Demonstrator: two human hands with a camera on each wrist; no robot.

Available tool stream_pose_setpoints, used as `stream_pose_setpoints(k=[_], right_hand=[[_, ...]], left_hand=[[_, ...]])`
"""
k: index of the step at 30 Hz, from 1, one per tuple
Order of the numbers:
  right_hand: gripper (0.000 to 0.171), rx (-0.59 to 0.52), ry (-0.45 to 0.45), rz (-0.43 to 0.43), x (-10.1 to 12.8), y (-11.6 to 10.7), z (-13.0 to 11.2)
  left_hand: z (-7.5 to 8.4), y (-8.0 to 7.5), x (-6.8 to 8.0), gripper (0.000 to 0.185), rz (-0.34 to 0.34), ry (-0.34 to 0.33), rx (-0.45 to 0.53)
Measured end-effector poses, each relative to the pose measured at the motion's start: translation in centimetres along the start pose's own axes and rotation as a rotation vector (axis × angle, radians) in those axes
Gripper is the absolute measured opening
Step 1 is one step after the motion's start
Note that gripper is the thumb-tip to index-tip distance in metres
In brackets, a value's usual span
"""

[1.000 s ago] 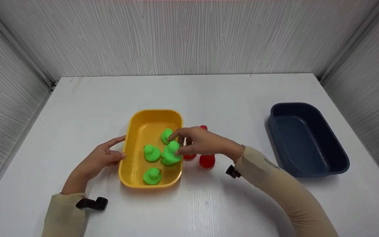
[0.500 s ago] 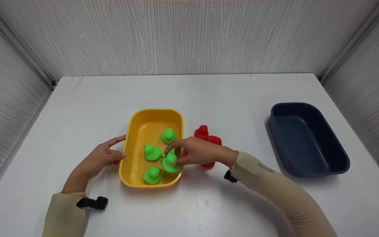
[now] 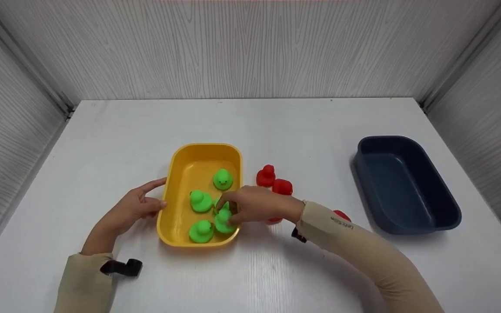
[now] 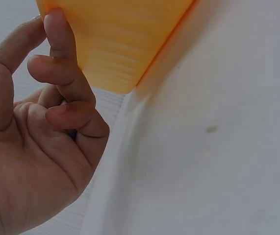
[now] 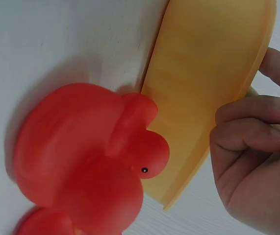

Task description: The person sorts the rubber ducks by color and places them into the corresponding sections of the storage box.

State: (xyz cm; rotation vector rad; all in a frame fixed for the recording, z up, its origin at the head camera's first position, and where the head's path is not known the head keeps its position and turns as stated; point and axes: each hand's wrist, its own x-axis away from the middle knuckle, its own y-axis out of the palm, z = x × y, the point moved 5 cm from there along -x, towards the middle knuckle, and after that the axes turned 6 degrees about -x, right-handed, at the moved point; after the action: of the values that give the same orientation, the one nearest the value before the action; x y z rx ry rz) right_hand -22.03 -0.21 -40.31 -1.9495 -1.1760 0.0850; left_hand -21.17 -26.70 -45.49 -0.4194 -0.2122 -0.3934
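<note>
Green duck (image 3: 223,221) upright in yellow tray (image 3: 176,217); near-right corner.

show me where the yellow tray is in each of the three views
Head: the yellow tray sits left of centre on the white table, between the two hands.
Left wrist: its outer wall fills the top left, the left hand touching it.
Right wrist: its wall runs down the upper right, beside a red duck.
Shared landmark: the tray's rounded corner.
</note>
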Motion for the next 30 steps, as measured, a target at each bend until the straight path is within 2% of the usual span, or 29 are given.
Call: stream_pose_setpoints(k=[10,15,21,25,30], right_hand=[[0.029,-0.042,0.065,0.005,-0.8,0.8,0.3],[0.030,-0.087,0.068,-0.003,-1.0,1.1,0.3],[0.033,-0.065,0.077,-0.007,-0.9,0.9,0.6],[0.038,-0.056,0.049,-0.006,-0.5,0.4,0.9],[0.037,-0.086,-0.044,0.036,0.2,-0.9,1.2]], left_hand=[[0.1,0.0,0.0,0.072,-0.004,0.019,0.030],[0.2,0.0,0.0,0.072,-0.008,0.025,0.035],[0.4,0.1,0.0,0.072,-0.006,0.019,0.009],[0.3,0.3,0.0,0.072,-0.008,0.030,0.011],[0.3,0.2,0.0,0.072,-0.004,0.034,0.002]])
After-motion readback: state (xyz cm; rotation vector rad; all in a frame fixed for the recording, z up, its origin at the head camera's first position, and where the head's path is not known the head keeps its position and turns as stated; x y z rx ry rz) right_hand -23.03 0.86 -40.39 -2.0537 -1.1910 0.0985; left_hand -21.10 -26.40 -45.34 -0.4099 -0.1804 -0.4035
